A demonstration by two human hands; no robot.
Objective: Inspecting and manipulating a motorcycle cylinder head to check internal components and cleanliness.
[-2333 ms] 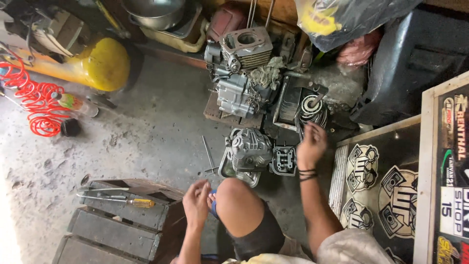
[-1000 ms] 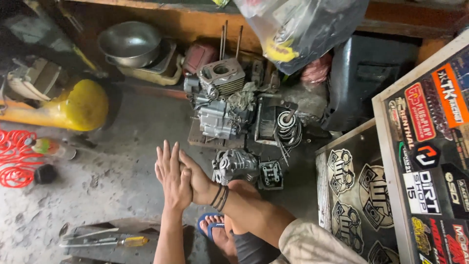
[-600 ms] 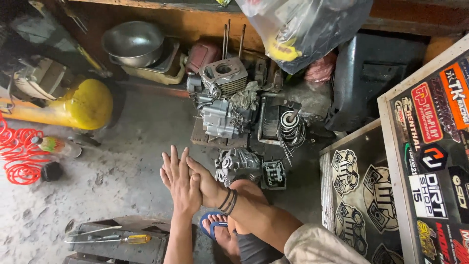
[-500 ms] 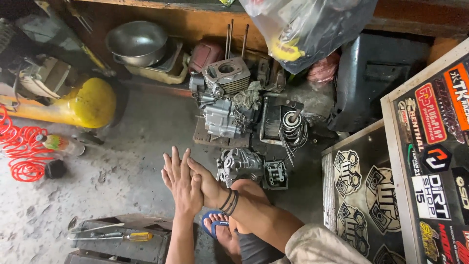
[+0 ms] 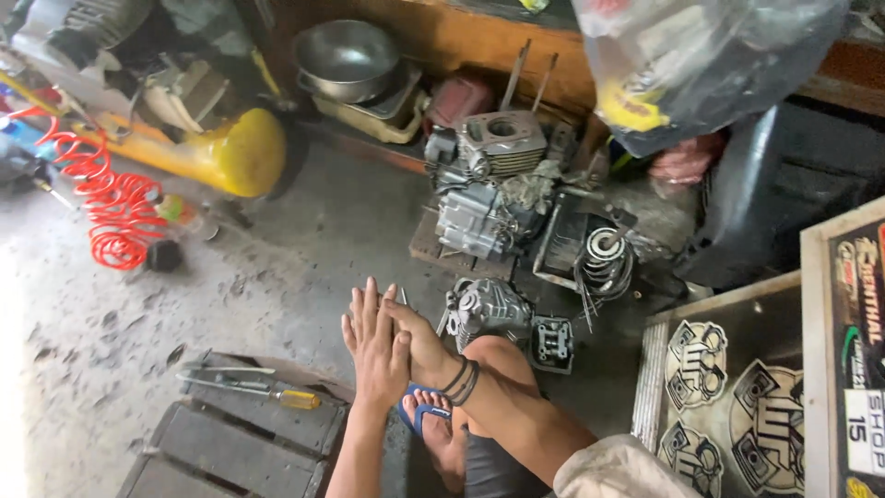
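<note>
Hands pressed together over bare concrete: left hand flat, fingers straight and loose, back facing the camera; right hand laid against its palm side, fingers out flat too, nothing gripped by either. Dark bands on the right wrist. Both hover above the person's bent knee and a foot in a blue sandal.

Nearest part is the small engine casing on the floor just right of the hands, not touching them; a square dark cover piece sits beside it. Behind, a bigger engine block on a wooden slab, and a coiled spring part to its right.

Open floor lies left and ahead of the hands, grey, stained, gritty. Lower left edge: wooden pallet with a yellow-handled screwdriver lying on it. Far left: red coiled hose and yellow compressor tank. Metal bowl at the back by a wooden bench. Right side blocked by a stickered black board and a dark plastic panel; plastic bag hangs above.
</note>
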